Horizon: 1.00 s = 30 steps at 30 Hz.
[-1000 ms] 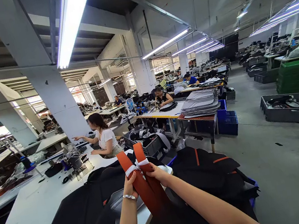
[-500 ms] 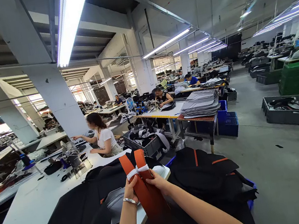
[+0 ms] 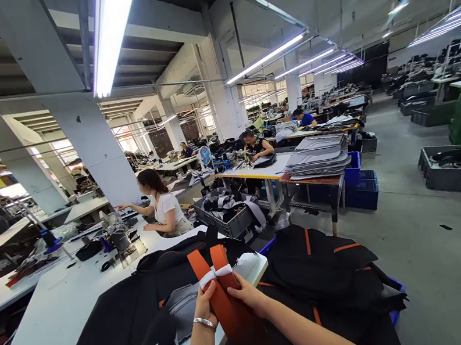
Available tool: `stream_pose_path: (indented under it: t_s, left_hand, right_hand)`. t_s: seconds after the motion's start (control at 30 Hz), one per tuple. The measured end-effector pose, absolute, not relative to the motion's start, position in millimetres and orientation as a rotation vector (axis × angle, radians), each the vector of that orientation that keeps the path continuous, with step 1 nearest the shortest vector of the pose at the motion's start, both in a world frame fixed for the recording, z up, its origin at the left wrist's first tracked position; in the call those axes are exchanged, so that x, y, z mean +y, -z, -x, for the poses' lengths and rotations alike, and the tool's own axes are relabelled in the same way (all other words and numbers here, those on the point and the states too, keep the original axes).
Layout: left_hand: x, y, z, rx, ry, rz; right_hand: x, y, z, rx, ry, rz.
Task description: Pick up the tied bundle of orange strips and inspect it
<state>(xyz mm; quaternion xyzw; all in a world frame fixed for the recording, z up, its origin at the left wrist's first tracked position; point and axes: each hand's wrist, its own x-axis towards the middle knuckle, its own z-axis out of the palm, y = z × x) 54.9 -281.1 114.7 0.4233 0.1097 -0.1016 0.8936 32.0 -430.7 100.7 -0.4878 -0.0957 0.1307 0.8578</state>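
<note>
Since a second ago both hands and the orange strips [image 3: 220,292] have sunk a little lower and the view has swung slightly left; the grip looks unchanged. Largest nearby is the white table [image 3: 41,339], running from the near left toward the seated person [image 3: 164,207] in a white top, who works at its far end beside a sewing machine [image 3: 118,238]. Black fabric [image 3: 117,338] with grey panels is heaped over the table's near end, and more black pieces with orange trim [image 3: 321,266] lie stacked to the right. Above the heap, the strips stand upright, a bundle tied near the top with a white band [image 3: 214,273]. Left hand [image 3: 204,306], bracelet at the wrist, pinches the bundle's left edge below the band. Right hand [image 3: 246,294] is closed on its right edge, fingers pressed against the strips.
</note>
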Motion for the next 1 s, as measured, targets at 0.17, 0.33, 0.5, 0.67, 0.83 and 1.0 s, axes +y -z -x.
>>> stream_pose_path:
  t_s: [0.17,0.33,0.5,0.67,0.83,1.0]
  left_hand:
    - [-274.1,-98.0,-48.2,0.241,0.237,-0.869]
    - [-264.9,-85.5,-42.2,0.23,0.231,-0.85]
    - [-252.9,-74.8,-35.0,0.221,0.177,-0.802]
    - [-236.1,-70.1,-28.9,0.191,0.139,-0.779]
    - [-229.1,-64.8,-31.4,0.194,0.146,-0.805]
    - [-219.2,-76.7,-49.9,0.289,0.119,-0.928]
  right_hand:
    - [-422.1,-94.3,-18.6,-0.27,-0.294,1.026]
    - [-410.2,-79.4,-16.9,-0.341,-0.362,1.012]
    - [-392.4,-60.2,-14.9,-0.207,-0.399,1.024]
    - [-385.5,-48.7,-19.5,-0.168,-0.458,1.023]
    - [-371.0,-40.5,-34.0,-0.368,-0.382,1.22]
    - [-341.8,-34.9,-44.3,-0.28,-0.449,1.208]
